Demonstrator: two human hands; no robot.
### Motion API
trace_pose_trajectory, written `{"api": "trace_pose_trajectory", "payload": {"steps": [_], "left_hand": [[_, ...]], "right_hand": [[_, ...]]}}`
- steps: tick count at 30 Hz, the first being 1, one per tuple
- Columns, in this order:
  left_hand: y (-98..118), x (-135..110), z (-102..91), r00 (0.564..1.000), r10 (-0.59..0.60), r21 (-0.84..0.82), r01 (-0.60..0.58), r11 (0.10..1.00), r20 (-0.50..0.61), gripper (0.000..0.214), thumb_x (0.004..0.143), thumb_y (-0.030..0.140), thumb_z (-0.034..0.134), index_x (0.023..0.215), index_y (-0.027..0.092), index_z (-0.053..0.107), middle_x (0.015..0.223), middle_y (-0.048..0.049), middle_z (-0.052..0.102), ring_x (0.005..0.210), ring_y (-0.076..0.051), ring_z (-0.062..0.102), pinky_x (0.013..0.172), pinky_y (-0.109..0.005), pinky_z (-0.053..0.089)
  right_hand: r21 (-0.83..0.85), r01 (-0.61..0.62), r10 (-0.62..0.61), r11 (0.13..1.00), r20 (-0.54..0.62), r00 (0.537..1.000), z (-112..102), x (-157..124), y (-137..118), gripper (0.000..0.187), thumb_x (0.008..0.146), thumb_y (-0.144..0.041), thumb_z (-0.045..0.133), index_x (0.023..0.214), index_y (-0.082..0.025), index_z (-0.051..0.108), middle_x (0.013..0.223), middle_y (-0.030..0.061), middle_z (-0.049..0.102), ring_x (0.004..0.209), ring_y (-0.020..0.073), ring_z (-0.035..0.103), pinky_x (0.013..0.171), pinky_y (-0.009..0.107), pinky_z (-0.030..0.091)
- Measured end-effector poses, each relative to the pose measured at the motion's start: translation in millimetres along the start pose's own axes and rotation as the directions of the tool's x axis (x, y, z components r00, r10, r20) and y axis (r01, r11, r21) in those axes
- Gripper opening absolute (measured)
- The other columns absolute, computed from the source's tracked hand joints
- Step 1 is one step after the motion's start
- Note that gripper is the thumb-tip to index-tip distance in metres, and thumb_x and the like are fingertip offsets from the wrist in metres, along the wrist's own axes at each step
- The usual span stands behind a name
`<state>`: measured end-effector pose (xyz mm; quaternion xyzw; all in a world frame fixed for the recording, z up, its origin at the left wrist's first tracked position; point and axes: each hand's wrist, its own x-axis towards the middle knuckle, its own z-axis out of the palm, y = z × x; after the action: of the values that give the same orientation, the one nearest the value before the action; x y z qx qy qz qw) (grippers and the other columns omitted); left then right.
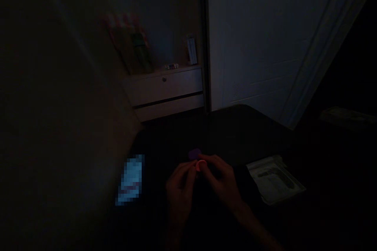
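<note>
The room is very dark. Between my two hands is a small round object (201, 165) that glows pinkish red; its exact kind cannot be made out. My left hand (181, 184) has its fingertips pressed together at the object's left side. From the right, my right hand (220, 178) pinches the same object between thumb and index finger. Just beyond the fingertips lies a flat purple piece (194, 153) on the dark tabletop (212, 133). The lower parts of both hands fade into shadow.
A bright, pixelated screen-like patch (131, 180) is at the left. Right of my hands lies a pale package (277, 179) with a dark shape on it. Behind the table stand a drawer cabinet (171, 86) holding several items and a pale door (253, 39).
</note>
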<state>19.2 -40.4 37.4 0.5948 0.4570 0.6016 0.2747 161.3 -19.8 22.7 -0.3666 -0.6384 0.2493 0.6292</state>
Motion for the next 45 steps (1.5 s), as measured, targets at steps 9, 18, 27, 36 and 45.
{"api": "trace_pose_trajectory", "payload": {"steps": [9,18,27,36,45], "left_hand": [[-7.6,0.7,-1.6,0.988,-0.154,-0.146,0.155,0.977,0.02,0.025,0.09,0.04,0.073,0.092,0.017,0.081,0.091,-0.0072,0.079,0.083,-0.02,0.074,0.076,-0.028,0.059],[-11.5,-1.6,-1.8,0.978,-0.208,-0.149,0.207,0.967,0.008,0.026,0.09,0.042,0.074,0.093,0.017,0.082,0.09,-0.0061,0.078,0.083,-0.019,0.072,0.076,-0.025,0.057],[-7.7,-0.8,-0.8,0.975,-0.22,-0.143,0.224,0.964,0.043,0.025,0.087,0.041,0.076,0.091,0.017,0.082,0.088,-0.0071,0.081,0.08,-0.02,0.074,0.075,-0.027,0.059],[-8.5,-0.6,-1.3,0.965,-0.261,-0.156,0.263,0.952,0.031,0.025,0.083,0.041,0.079,0.088,0.017,0.082,0.086,-0.0078,0.081,0.076,-0.02,0.074,0.071,-0.028,0.059],[-2.8,0.3,-1.8,0.978,-0.209,-0.102,0.209,0.972,0.018,0.026,0.084,0.043,0.077,0.085,0.017,0.081,0.079,-0.006,0.079,0.072,-0.02,0.073,0.068,-0.027,0.059]], "right_hand": [[0.045,-0.022,0.021,0.999,0.028,0.999,0.5,1.2,-2.8,0.008,0.096,-0.028,0.071,0.1,-0.025,0.077,0.093,0.0031,0.076,0.086,0.0195,0.072,0.078,0.03,0.056],[0.07,-0.043,0.04,0.997,0.034,0.999,0.5,-0.6,-5.6,0.006,0.096,-0.029,0.071,0.096,-0.024,0.075,0.09,0.0018,0.074,0.083,0.0185,0.07,0.077,0.029,0.054],[0.063,-0.086,0.085,0.994,0.008,0.996,-0.3,0.3,-7.7,0.011,0.097,-0.032,0.068,0.103,-0.024,0.075,0.091,0.0026,0.073,0.084,0.019,0.069,0.076,0.029,0.055],[0.092,-0.092,0.086,0.992,0.064,0.994,-0.3,0.7,-6.8,0.008,0.097,-0.03,0.069,0.096,-0.024,0.074,0.092,0.002,0.071,0.085,0.0187,0.068,0.077,0.029,0.053],[0.102,-0.107,0.097,0.989,0.103,0.99,-2.7,1.1,-4.8,0.009,0.098,-0.031,0.069,0.097,-0.025,0.075,0.094,0.0026,0.072,0.089,0.0194,0.069,0.08,0.03,0.053]]}}
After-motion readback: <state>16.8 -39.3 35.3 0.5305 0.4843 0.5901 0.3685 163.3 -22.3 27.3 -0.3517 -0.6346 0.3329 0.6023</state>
